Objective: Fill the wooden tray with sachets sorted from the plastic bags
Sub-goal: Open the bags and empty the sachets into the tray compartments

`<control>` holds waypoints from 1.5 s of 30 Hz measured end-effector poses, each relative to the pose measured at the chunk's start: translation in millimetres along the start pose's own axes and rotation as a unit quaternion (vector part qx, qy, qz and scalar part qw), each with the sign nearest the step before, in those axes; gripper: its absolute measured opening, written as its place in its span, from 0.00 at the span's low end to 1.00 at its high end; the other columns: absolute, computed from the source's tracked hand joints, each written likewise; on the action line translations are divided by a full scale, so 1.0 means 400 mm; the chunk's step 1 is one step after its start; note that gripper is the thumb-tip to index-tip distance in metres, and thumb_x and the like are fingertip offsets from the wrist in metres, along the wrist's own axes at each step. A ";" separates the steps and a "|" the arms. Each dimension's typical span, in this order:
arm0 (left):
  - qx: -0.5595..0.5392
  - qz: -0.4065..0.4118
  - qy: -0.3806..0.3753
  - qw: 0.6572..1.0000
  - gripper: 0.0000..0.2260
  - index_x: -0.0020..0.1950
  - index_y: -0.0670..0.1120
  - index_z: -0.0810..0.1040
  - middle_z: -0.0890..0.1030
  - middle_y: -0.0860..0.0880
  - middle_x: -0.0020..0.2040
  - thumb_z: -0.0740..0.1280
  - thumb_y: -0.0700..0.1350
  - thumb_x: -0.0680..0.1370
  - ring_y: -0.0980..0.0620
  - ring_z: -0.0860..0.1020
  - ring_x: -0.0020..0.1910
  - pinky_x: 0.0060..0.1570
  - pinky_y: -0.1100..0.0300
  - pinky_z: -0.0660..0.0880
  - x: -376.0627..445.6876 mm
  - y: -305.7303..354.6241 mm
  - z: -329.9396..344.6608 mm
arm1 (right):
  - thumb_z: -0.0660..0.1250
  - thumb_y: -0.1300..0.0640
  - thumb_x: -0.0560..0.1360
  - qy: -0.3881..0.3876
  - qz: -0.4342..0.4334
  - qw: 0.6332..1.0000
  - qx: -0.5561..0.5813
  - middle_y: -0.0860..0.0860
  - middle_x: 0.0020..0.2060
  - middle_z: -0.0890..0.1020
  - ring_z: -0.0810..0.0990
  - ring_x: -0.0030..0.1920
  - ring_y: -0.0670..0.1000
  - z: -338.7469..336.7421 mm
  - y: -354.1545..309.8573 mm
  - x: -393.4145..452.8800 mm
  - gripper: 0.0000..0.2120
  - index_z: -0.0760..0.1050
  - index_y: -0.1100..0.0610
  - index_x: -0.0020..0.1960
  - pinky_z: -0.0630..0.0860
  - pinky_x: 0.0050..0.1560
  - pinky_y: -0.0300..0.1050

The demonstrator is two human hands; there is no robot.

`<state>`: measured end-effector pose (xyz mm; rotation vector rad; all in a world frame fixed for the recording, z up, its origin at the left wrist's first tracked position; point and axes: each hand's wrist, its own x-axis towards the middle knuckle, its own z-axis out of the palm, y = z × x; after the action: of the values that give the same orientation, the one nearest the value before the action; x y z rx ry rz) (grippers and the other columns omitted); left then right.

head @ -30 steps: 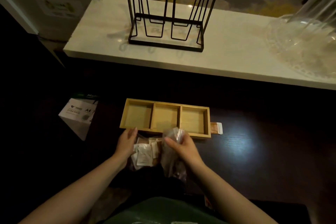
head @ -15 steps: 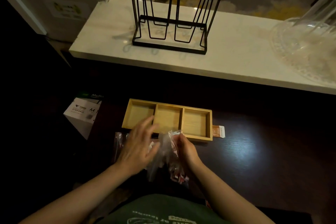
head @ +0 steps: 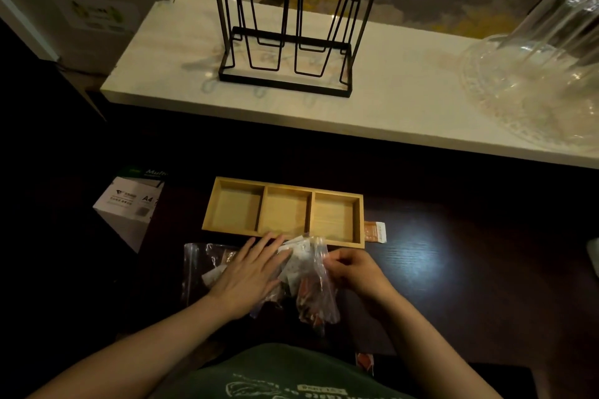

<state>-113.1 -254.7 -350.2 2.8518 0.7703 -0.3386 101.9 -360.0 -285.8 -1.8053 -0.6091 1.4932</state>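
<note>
A wooden tray [head: 207,227] with three bare compartments lies on the dark table. Just in front of it are clear plastic bags of sachets. My right hand [head: 355,272] pinches the edge of one bag [head: 311,288] that holds white and orange-red sachets. My left hand [head: 251,272] lies flat, fingers spread, pressing on the left side of that bag. A second bag [head: 201,266] with a few sachets lies flat to the left, partly under my left hand. One loose orange sachet [head: 375,232] lies against the tray's right end.
A white A4 paper box [head: 128,207] stands left of the tray. Behind the table a white counter [head: 405,107] carries a black wire rack [head: 285,81] and a clear glass dish [head: 534,91]. An orange sachet [head: 364,361] lies near my lap.
My left hand has gone from beside the left bag, up over the tray's edge, and down flat onto the bags. My right hand has kept its hold on the bag.
</note>
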 end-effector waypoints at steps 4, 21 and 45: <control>-0.128 -0.032 0.052 0.990 0.23 0.71 0.55 0.62 0.51 0.51 0.78 0.49 0.59 0.77 0.54 0.41 0.76 0.75 0.50 0.41 0.017 0.043 -0.062 | 0.64 0.62 0.77 0.000 0.001 0.996 0.084 0.59 0.38 0.81 0.78 0.36 0.54 0.008 -0.008 -0.004 0.07 0.80 0.63 0.44 0.78 0.40 0.46; -0.638 -0.259 -0.017 0.725 0.07 0.41 0.42 0.77 0.81 0.44 0.37 0.68 0.44 0.76 0.51 0.82 0.33 0.30 0.61 0.79 0.043 0.108 -0.205 | 0.70 0.70 0.71 0.004 0.021 0.991 0.131 0.54 0.36 0.83 0.82 0.36 0.49 0.124 -0.014 0.013 0.09 0.77 0.67 0.51 0.79 0.38 0.41; -0.421 -0.175 0.061 0.888 0.11 0.38 0.54 0.64 0.69 0.53 0.37 0.55 0.45 0.81 0.54 0.72 0.34 0.29 0.65 0.65 0.019 0.152 -0.195 | 0.67 0.64 0.75 -0.018 0.044 0.973 0.225 0.55 0.37 0.82 0.81 0.36 0.51 0.108 -0.032 -0.031 0.03 0.79 0.63 0.47 0.79 0.38 0.42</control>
<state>-62.1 -286.0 -270.9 1.9235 1.1144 0.1293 58.4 -351.4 -271.9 -1.4698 -0.1839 1.5735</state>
